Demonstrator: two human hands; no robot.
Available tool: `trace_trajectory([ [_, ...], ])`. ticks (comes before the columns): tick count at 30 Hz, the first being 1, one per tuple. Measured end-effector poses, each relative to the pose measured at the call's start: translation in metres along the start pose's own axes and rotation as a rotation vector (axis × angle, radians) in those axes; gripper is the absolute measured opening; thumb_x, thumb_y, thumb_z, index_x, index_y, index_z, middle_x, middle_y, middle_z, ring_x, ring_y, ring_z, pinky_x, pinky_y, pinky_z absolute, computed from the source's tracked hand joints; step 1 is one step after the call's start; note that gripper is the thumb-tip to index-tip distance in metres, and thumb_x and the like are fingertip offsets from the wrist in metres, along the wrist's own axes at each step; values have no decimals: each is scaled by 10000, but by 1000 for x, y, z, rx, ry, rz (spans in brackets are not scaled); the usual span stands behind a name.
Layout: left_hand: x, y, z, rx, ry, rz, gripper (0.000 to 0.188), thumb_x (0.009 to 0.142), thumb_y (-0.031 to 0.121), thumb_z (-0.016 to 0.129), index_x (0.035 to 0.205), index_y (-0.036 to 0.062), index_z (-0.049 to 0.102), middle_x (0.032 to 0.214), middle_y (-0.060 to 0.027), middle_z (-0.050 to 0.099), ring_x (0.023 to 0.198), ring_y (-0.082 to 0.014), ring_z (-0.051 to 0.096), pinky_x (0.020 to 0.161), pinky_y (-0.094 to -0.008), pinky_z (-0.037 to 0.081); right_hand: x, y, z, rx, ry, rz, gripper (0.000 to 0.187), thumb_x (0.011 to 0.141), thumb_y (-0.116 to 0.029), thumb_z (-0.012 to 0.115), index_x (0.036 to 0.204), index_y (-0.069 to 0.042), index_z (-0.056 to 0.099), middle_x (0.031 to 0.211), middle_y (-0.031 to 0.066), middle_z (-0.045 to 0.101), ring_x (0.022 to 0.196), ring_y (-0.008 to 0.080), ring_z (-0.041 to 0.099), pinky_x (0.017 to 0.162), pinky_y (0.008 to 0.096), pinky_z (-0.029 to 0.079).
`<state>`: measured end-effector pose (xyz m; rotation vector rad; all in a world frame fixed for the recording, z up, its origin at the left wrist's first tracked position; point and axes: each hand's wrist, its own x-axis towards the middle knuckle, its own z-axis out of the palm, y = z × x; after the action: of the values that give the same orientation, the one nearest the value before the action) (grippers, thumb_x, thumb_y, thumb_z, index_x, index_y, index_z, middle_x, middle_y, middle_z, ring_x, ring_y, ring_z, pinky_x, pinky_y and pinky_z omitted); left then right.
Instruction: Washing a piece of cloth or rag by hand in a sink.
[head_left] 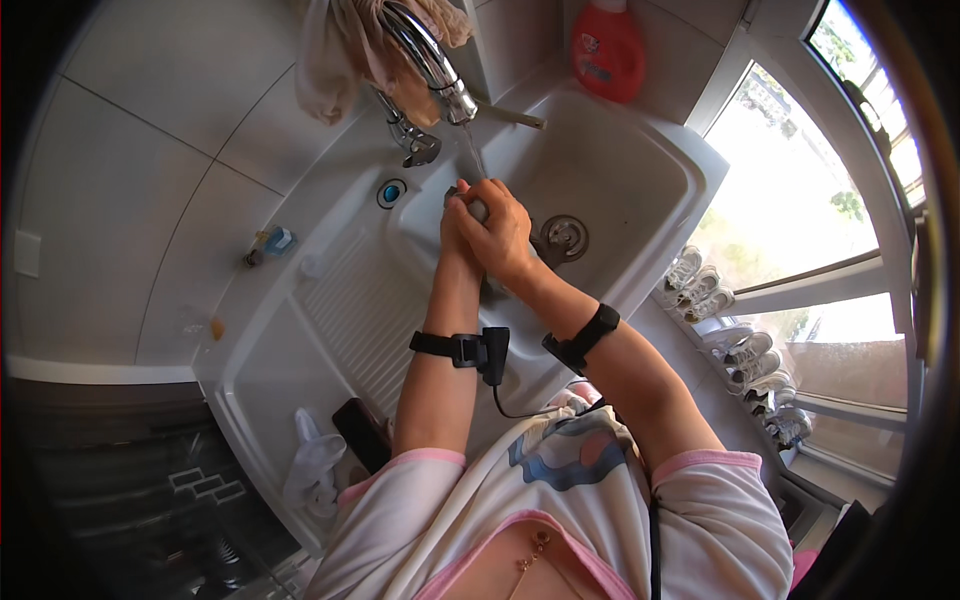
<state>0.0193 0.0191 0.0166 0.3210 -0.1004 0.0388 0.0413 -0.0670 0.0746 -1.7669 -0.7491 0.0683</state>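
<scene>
Clasped round a grey thing (478, 210), my left hand (456, 222) and right hand (508, 230) meet below the tap (442, 75); water (474, 150) runs

One faucet (428, 58), one sink (625, 165), two straps (440, 345)

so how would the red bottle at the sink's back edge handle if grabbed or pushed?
Probably stiff: the red bottle holds a full, uncreased shape. Likely slippery for the right hand, wet under running water. Might tip if pushed high, since it looks taller than wide; weight unclear, contents not visible.
</scene>
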Motion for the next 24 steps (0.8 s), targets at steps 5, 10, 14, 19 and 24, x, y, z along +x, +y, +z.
trace_trajectory([
  [5,5,0,5,440,676,196,281,890,316,413,831,48,476,810,-34,528,784,-158,521,712,-273,422,14,11,8,12,30,133,240,747,-255,560,790,-20,581,786,168,599,749,339,565,673,389,446],
  [10,-4,-8,32,828,904,347,135,861,146,493,845,23,548,795,-21,553,689,-96,513,613,-243,423,21,40,-1,117,-162,517,284,784,-218,470,885,13,599,822,148,611,800,208,580,692,325,430],
  [14,-20,-5,51,1091,611,302,156,851,163,526,907,21,559,828,-29,579,732,-99,539,660,-251,434,18,75,-16,563,-351,956,654,801,-533,452,1071,58,524,959,200,599,933,263,550,839,352,395],
  [19,-47,-32,73,1538,396,120,234,784,114,609,942,-44,539,879,-132,579,805,-206,557,741,-319,430,24,70,-20,1094,-507,1065,428,819,-372,531,863,54,511,786,148,594,686,245,598,576,343,512],
  [24,-78,-23,39,1828,297,114,366,744,275,660,910,-35,558,914,-126,558,820,-220,568,736,-325,430,8,51,-20,951,-337,905,154,763,39,447,909,29,493,830,162,591,710,222,601,654,352,514],
])
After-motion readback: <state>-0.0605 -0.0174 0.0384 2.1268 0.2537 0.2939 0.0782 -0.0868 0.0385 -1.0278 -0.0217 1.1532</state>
